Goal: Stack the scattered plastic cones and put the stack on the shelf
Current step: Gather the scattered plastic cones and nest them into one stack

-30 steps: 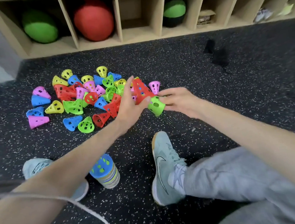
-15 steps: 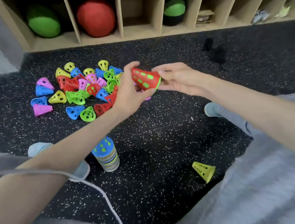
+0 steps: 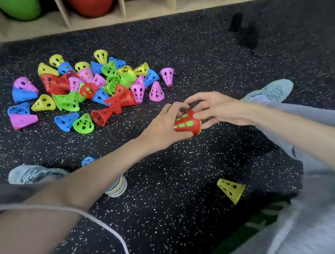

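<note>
A red cone with a green cone nested inside (image 3: 187, 122) is held between both hands above the dark speckled floor. My left hand (image 3: 162, 128) grips its left side, and my right hand (image 3: 216, 108) pinches its tip and rim from the right. A pile of scattered cones (image 3: 93, 87) in pink, blue, yellow, green and red lies on the floor to the upper left. A multicoloured cone stack with a blue top (image 3: 117, 187) stands under my left forearm, partly hidden. One yellow cone (image 3: 231, 189) lies alone near my right leg.
A wooden cubby shelf (image 3: 149, 10) runs along the back, with a green ball (image 3: 19, 7) and a red ball (image 3: 89, 0) in its compartments. My shoes (image 3: 271, 92) (image 3: 32, 173) rest on the floor. A dark object (image 3: 243, 31) lies at the back right.
The red cone has been pushed over the green one. Both hands have come down and right with the nested pair, away from the pile. My view has tilted downward.
</note>
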The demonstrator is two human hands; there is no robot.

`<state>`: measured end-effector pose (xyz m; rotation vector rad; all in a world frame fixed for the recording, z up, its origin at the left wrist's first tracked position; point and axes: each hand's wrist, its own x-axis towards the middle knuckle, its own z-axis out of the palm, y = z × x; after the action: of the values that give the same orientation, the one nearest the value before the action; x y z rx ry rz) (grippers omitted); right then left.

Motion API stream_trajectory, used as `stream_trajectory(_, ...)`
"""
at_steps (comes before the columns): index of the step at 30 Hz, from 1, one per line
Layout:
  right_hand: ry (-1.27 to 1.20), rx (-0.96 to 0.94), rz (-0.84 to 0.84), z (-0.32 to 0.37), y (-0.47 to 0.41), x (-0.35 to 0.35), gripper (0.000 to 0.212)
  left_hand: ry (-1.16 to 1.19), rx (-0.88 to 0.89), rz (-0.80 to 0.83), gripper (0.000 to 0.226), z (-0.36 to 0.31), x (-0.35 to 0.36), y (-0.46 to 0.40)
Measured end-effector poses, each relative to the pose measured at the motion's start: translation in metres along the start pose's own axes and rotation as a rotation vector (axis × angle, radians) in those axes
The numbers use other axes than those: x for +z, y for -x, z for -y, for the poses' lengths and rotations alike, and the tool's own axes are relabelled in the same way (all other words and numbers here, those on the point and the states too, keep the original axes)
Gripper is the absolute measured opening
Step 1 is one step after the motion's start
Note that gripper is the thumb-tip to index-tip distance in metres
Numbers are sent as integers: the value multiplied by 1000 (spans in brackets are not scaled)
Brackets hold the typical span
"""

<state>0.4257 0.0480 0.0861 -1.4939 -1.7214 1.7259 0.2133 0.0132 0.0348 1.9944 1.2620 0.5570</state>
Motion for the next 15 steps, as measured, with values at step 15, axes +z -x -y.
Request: stream_trajectory(15,134,301,-186,-140,29,-64,46,42,100,388,53,1,176,5)
